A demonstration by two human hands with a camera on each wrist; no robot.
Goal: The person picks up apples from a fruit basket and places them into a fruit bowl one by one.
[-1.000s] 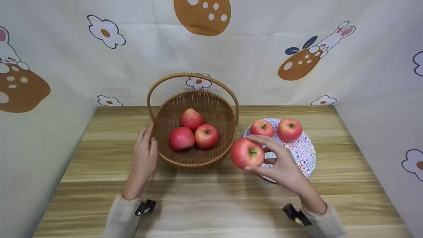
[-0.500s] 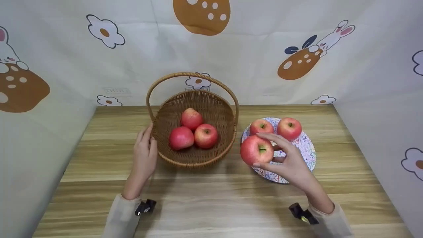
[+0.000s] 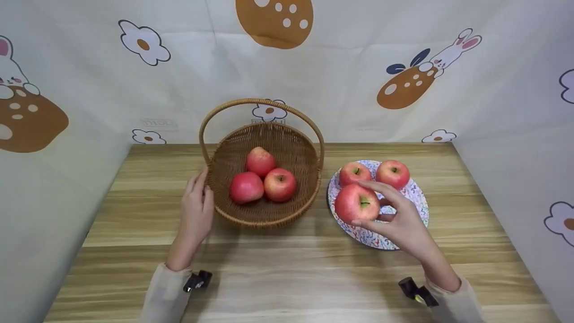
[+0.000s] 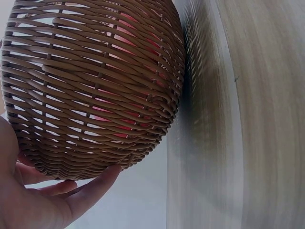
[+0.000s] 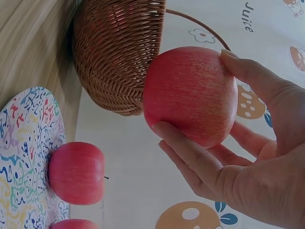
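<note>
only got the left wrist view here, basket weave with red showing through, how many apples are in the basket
Observer: The head view shows three apples in the basket.
Operator: and the right grip, holding anything
Observer: Yes, another apple, pinched between thumb and fingers.
Operator: anything on the plate
Observer: Two apples show on it, toward the back in the head view.

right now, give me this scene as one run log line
left hand: touching side of basket | right hand: holding apple raised above plate | basket: three apples inside | plate: two apples on it
</note>
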